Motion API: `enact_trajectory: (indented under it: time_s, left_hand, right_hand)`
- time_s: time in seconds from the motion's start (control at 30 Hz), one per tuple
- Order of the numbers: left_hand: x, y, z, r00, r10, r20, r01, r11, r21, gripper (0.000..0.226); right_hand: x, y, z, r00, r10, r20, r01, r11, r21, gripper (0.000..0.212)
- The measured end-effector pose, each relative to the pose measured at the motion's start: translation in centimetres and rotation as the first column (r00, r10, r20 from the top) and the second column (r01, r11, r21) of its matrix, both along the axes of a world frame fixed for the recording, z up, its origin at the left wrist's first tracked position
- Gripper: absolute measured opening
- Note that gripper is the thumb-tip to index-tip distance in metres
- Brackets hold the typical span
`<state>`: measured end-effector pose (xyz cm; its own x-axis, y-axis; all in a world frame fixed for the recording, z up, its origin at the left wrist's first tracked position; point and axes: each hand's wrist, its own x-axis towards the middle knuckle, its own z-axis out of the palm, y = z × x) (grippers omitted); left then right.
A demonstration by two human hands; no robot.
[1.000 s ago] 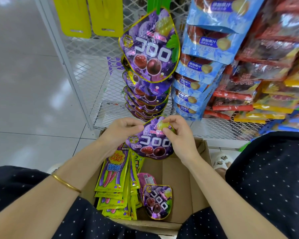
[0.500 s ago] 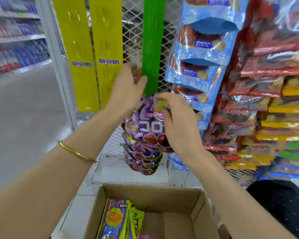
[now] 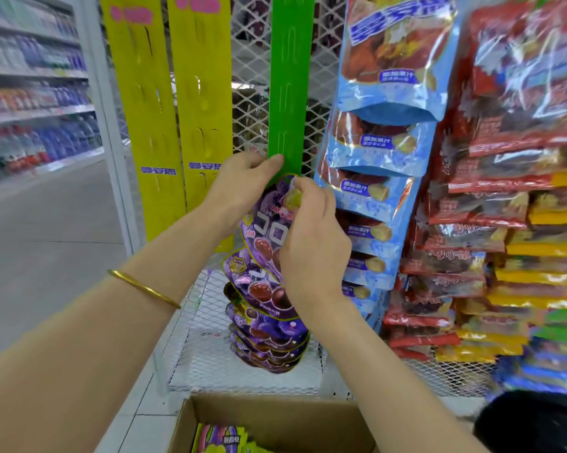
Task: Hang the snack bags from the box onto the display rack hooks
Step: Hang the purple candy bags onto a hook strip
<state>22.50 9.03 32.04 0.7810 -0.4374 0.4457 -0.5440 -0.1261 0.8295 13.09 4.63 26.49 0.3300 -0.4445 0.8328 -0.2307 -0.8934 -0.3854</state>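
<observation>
Leftmost, blurred store shelves (image 3: 30,93) of bottles line a grey aisle. Next hang two flat yellow plastic strips (image 3: 144,125), cut with small tabs, in front of the white wire mesh rack (image 3: 252,60). A smooth green strip (image 3: 290,76) of the same cut hangs beside them.

The left grip (image 3: 239,181), a bare hand with a thin gold bangle (image 3: 144,287) on its wrist, is pinched on the green strip's lower part, thumb on its face. Just right of it, the right grip (image 3: 311,243) pinches the top edge of the purple snack bag (image 3: 269,230). The bag is glossy and rounded, and it is held up against the strip at the left thumb. That hand and wrist hide much of the bag's right side, and I cannot tell whether it is on a tab.

Below, a column of overlapped purple bags (image 3: 269,335) hangs down to the mesh shelf. Under that, the brown cardboard box (image 3: 275,416) stands open, with yellow-green packets (image 3: 220,439) inside.

Further right hang crinkly blue pouches (image 3: 383,152) in a stepped column, then shiny red packs (image 3: 520,93).
</observation>
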Motion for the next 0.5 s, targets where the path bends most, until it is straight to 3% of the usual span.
enact_trajectory:
  time_s: [0.13, 0.23, 0.37, 0.5]
  left_hand:
    - [-0.3, 0.3, 0.4, 0.998, -0.03, -0.06, 0.032, 0.999, 0.035, 0.031]
    - [-0.4, 0.6, 0.5, 0.994, -0.051, -0.092, 0.057, 0.997, 0.054, 0.042]
    - [-0.2, 0.7, 0.5, 0.992, -0.087, -0.096, 0.092, 0.994, 0.055, 0.032]
    - [-0.3, 0.7, 0.5, 0.991, -0.104, -0.087, 0.11, 0.992, 0.068, 0.038]
  right_hand:
    - [0.2, 0.3, 0.6, 0.997, 0.035, -0.071, -0.033, 0.999, 0.03, 0.053]
    - [0.1, 0.3, 0.9, 0.992, 0.047, -0.118, -0.042, 0.998, 0.044, 0.048]
    - [-0.4, 0.0, 1.2, 0.972, 0.115, -0.204, -0.101, 0.992, 0.076, 0.055]
    - [-0.8, -0.1, 1.6, 0.951, 0.155, -0.268, -0.12, 0.982, 0.143, 0.059]
